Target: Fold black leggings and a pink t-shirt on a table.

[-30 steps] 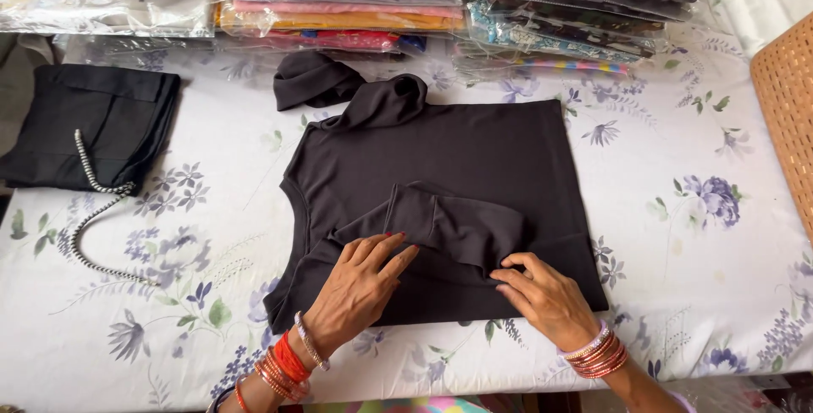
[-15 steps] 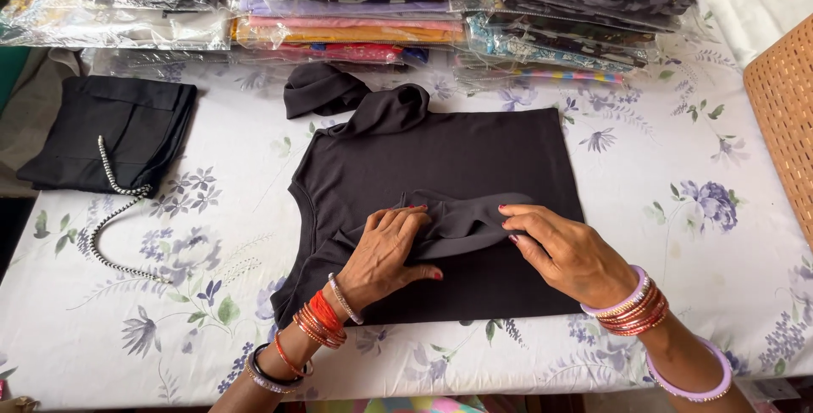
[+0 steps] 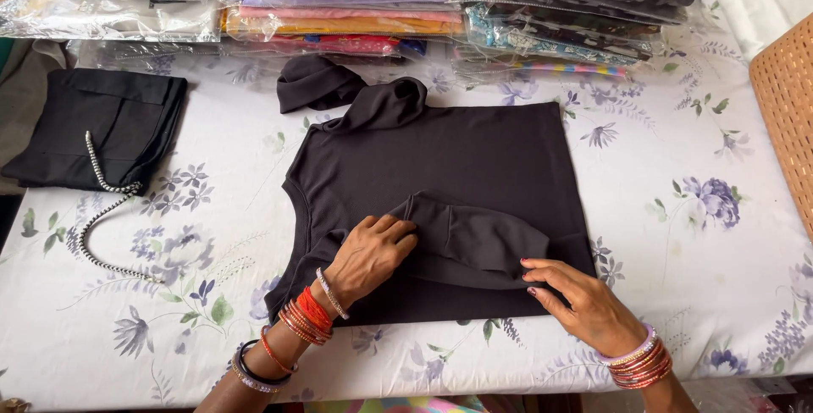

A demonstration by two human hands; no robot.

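Two hands work one dark charcoal knit top [image 3: 457, 159], which lies flat near the middle of the floral-printed tabletop [image 3: 703, 235], its high collar pointing away from the person. The left hand [image 3: 368, 254] rests on the folded-in sleeve [image 3: 474, 239], fingers curled and pinching the sleeve's upper left edge. The right hand [image 3: 584, 299] lies partly open, fingertips pressing the sleeve's lower right corner against the body of the garment; it closes on nothing.

Judgement on handling: the fabric appears thin, soft and light, with no stiffness; it will drape and wrinkle and should slide readily over the smooth cover. Seams, hem and sleeve edge look the soundest places for a hold.

A small dark cloth piece [image 3: 315, 83] lies just beside the collar. A folded black garment [image 3: 102, 125] with a black-and-white twisted cord [image 3: 97, 210] sits well apart at the left. Stacks of clear-bagged folded fabrics [image 3: 347, 6] line the far edge. A woven wicker panel [image 3: 788, 108] stands at the right.
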